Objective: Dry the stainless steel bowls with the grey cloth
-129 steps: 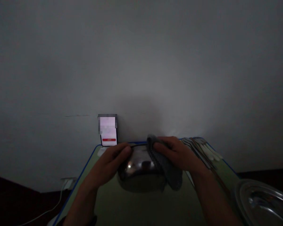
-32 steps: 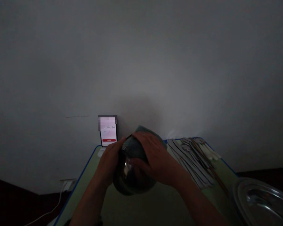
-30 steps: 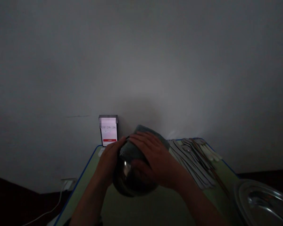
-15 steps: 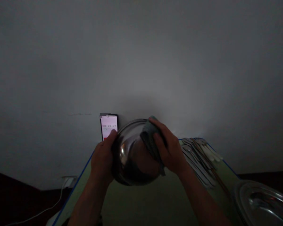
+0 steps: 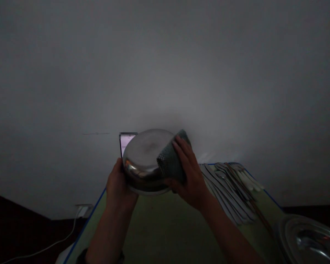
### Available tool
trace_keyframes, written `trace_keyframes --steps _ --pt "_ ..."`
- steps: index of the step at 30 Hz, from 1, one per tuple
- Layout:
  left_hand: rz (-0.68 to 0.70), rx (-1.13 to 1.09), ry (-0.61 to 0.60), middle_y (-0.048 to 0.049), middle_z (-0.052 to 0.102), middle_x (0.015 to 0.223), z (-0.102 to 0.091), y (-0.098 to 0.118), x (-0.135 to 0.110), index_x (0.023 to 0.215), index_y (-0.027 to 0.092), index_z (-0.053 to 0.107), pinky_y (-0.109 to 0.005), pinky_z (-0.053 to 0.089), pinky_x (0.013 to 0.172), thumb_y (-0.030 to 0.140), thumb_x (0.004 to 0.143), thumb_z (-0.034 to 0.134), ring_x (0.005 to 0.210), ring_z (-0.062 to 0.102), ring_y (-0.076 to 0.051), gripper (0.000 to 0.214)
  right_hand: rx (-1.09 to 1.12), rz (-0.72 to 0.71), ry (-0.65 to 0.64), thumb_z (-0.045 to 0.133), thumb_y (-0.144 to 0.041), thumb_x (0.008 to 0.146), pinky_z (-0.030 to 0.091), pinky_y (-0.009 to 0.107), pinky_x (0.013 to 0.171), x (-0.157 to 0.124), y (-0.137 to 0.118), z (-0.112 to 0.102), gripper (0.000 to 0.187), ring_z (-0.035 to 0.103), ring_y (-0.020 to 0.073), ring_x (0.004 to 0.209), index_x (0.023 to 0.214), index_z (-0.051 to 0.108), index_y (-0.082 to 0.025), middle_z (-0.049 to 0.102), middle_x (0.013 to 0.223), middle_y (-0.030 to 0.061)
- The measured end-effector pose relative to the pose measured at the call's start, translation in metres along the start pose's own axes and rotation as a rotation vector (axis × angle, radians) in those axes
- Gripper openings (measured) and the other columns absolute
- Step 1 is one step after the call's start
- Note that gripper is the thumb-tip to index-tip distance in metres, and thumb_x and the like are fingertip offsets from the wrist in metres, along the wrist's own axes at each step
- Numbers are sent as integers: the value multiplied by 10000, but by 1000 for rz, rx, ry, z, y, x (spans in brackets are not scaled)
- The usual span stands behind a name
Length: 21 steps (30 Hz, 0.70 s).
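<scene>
A shiny steel bowl (image 5: 143, 157) is held up above the green table (image 5: 165, 234), turned so its rounded underside faces me. My left hand (image 5: 118, 185) grips its left rim from below, fingers hidden behind the bowl. My right hand (image 5: 188, 176) presses a grey textured cloth (image 5: 170, 159) against the bowl's right side, fingers closed over the cloth.
A phone (image 5: 125, 141) with a lit screen leans on the wall behind the bowl, mostly hidden. Several spoons and other cutlery (image 5: 231, 187) lie in a row at the right. A steel tray (image 5: 310, 242) sits at the bottom right corner. A white cable (image 5: 46, 245) trails left on the floor.
The bowl has been lifted higher and tipped so its base faces me; it now covers most of the phone. The cloth moved from inside the bowl to its outer right side.
</scene>
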<state>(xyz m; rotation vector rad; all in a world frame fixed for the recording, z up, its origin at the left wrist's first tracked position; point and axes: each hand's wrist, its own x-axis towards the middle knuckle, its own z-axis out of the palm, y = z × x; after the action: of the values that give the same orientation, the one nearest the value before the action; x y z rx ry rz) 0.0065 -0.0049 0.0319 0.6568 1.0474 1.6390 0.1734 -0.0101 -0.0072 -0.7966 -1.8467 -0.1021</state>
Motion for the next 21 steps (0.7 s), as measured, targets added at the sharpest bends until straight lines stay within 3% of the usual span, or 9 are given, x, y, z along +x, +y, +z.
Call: trace_keyframes --steps 3,6,10,13,17,21 --pt "-119 -216 26 -71 745 885 11 3 -12 924 136 689 -262 545 828 247 977 341 954 676 -162 369 -145 -80 -16 572 -509 872 224 554 1173 4 -8 -1 771 237 282 1452 1507 204 -273 423 1495 86" --pt "-132 -271 -46 -55 739 970 21 3 -27 999 157 681 -251 539 823 311 978 377 974 663 -157 342 -214 -110 -64 532 -454 913 215 514 1183 5 -16 2 674 282 255 1436 1492 256 -246 480 1460 79" --pt "-34 71 -75 -52 727 925 23 -2 -40 928 197 683 -259 529 695 427 952 397 874 662 -186 367 -150 -74 -107 395 -418 969 282 484 1166 4 -19 3 619 250 235 1451 1519 190 -221 380 1528 80" --pt "69 377 -87 -48 710 842 18 -9 -42 778 201 669 -264 495 674 382 900 498 785 627 -191 278 -61 -68 -134 319 -352 986 259 508 1176 4 -16 -2 555 171 230 1474 1517 203 -241 344 1547 56" --pt "283 693 -340 -30 683 784 14 -12 -41 753 200 643 -278 464 720 392 901 456 755 581 -185 306 38 -19 -142 348 -319 977 231 530 1184 4 -4 -9 501 223 225 1459 1476 312 -281 385 1521 37" --pt "340 809 -466 2 637 682 11 -4 -42 659 206 581 -248 440 652 413 905 455 684 565 -158 345 167 141 6 320 -334 988 267 500 1175 1 14 -8 433 330 210 1410 1410 407 -283 418 1486 47"
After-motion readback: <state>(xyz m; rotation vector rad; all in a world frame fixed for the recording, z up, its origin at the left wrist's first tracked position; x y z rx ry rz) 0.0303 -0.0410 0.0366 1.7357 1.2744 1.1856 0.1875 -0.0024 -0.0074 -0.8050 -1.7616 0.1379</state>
